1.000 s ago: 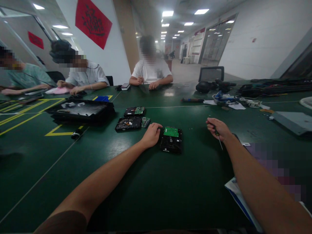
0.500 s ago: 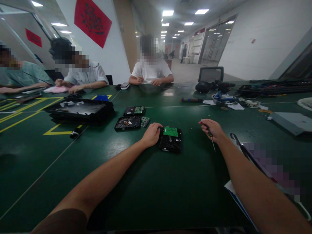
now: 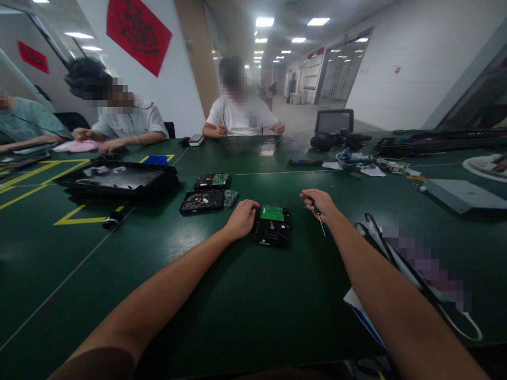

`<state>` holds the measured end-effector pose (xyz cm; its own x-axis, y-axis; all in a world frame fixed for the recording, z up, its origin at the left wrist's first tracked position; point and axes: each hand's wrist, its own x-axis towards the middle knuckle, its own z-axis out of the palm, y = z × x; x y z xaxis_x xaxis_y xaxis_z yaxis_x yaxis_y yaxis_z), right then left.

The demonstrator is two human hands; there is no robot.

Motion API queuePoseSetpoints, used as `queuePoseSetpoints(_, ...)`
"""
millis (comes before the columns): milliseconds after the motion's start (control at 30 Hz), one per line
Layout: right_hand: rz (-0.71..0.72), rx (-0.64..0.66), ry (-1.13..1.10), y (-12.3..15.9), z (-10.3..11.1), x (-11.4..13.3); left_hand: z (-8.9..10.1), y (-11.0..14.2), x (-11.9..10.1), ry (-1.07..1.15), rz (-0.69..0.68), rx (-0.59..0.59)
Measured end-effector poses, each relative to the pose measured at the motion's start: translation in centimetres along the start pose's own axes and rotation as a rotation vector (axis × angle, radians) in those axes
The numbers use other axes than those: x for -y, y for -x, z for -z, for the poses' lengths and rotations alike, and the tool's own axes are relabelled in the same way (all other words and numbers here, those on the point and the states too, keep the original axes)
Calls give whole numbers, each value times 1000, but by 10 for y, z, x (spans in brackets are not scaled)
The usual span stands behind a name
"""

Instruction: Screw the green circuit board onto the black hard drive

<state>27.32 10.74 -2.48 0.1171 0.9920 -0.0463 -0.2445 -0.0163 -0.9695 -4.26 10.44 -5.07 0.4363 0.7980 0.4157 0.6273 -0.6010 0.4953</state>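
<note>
A black hard drive [image 3: 273,234] with a green circuit board [image 3: 272,212] lies flat on the table in front of me. At its upper left edge, my left hand [image 3: 242,218] rests with curled fingers, gripping its side. To the right of the drive, my right hand [image 3: 319,203] is closed round a small screwdriver [image 3: 321,226], whose shaft points down toward me. Thumb and forefinger of that hand are pinched together; anything tiny between them cannot be made out. Left of my left hand lie another hard drive [image 3: 201,202], a loose circuit board [image 3: 231,198] and a further drive [image 3: 212,181].
A black tray [image 3: 119,179] sits at the left beside a black cylinder [image 3: 113,219]. Cables [image 3: 354,161] and a grey metal case [image 3: 463,195] are on the right. A lanyard [image 3: 390,243] lies by my right forearm. Several people sit across the green table [image 3: 222,306].
My right hand has moved left toward the hard drive with the screwdriver. My left hand stays at the drive. The view has shifted slightly, and the person opposite has moved their hands apart.
</note>
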Motion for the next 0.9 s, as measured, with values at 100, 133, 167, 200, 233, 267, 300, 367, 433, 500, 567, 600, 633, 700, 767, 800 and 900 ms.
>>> queuePoseSetpoints(100, 1, 16, -18, 1, -3, 2, 0, 0, 0, -5, -5, -1)
queuePoseSetpoints(133, 2, 18, -24, 2, -3, 2, 0, 0, 0, -6, -5, -1)
queuePoseSetpoints(167, 4, 17, -30, 3, -2, 1, 0, 0, 0, -7, -4, 1)
queuePoseSetpoints(200, 6, 15, -36, 4, -2, 1, 0, 0, 0, -8, -2, 2)
queuePoseSetpoints(233, 8, 12, -43, 4, -1, 0, 0, 0, -1, -8, 0, 4)
queuePoseSetpoints(267, 12, 8, -50, 5, -1, -1, 0, 0, -1, -6, 0, 6)
queuePoseSetpoints(300, 15, 3, -58, 5, 0, -2, 0, -1, -1, -4, 0, 8)
queuePoseSetpoints(367, 20, -4, -71, 6, 1, -3, 0, -1, 0, 0, -2, 8)
queuePoseSetpoints(433, 18, -2, -76, 6, 1, -4, 0, 0, 0, 2, -1, 2)
queuePoseSetpoints(500, 14, 10, -73, 7, 0, -5, 0, 0, 1, 2, 0, -3)
queuePoseSetpoints(567, 14, 23, -68, 8, 0, -5, 1, 0, 0, 5, 5, 0)
queuePoseSetpoints(600, 15, 27, -65, 8, 0, -5, 1, 0, -1, 9, 9, 2)
queuePoseSetpoints(633, 19, 30, -63, 8, 0, -5, 2, 0, -2, 14, 16, 6)
queuePoseSetpoints(700, 29, 35, -62, 8, 0, -7, 4, 1, -5, 25, 29, 3)
queuePoseSetpoints(767, 37, 39, -64, 8, 1, -8, 6, 1, -8, 33, 29, -16)
queuePoseSetpoints(800, 38, 42, -66, 7, 2, -8, 7, 1, -9, 36, 26, -29)
queuePoseSetpoints(900, 33, 50, -66, 6, 4, -9, 9, 1, -11, 50, 16, -59)
